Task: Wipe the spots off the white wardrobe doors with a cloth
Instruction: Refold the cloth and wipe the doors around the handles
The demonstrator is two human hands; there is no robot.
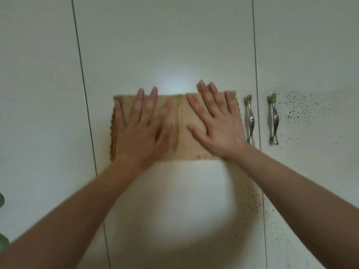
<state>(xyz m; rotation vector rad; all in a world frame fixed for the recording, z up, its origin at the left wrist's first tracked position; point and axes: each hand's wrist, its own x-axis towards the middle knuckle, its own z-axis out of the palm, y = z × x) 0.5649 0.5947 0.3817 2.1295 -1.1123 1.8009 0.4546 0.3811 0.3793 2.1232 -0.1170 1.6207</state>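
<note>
Middle door (165,45) is looking clean across most of its white face. Dark spots (250,199) are showing low down by its right seam, and a heavier speckle (299,111) is spreading over the right-hand door (310,55) beyond the two metal handles (250,119). A greenish smear is sitting at the top of the far handle (274,121). Judging by this, the wiping is partway along: the middle panel is mostly dealt with, while the right door and the lower seam are waiting. The left-hand door (35,74) is showing no marks that can be made out. The tan cloth (178,129) is lying spread flat against the middle door at handle height, its right edge just beside the nearer handle. Both arms are reaching forward, nearly straight. The left hand (139,129) is pressing the cloth's left half and the right hand (217,125) its right half. Both palms are flat, with fingers extended, splayed and pointing up. Neither hand is gripping anything. The picture is blurring slightly around the hands.
</note>
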